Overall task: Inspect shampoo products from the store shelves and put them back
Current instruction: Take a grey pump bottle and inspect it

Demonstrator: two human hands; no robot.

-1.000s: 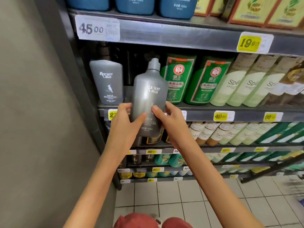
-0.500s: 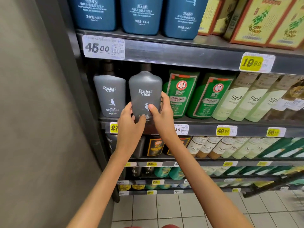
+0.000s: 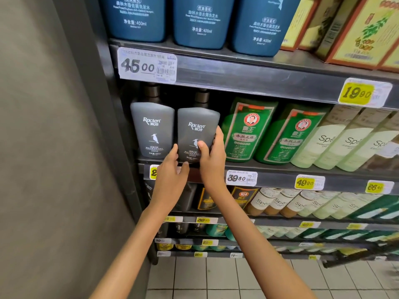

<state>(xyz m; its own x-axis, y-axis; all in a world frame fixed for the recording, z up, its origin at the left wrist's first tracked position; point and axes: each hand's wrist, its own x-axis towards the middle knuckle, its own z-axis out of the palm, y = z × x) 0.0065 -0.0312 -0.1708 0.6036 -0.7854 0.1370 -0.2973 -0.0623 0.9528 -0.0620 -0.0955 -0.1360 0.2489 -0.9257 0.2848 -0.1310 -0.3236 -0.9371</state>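
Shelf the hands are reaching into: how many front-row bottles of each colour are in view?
Grey Raclen bottles: 2, the right hand grips one
Green bottles: 2
Pale green Spé bottles: 3
Total: 7, not counting what blurs out at the right edge.

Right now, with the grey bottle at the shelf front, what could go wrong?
1. Only the right hand wraps the grey Raclen bottle; the left hand just touches it, so the grip could slip.
2. Both hands hide its base; if it overhangs the shelf edge, release could tip it forward.
3. It stands close between the second grey bottle and the green bottle; pushing could knock either.
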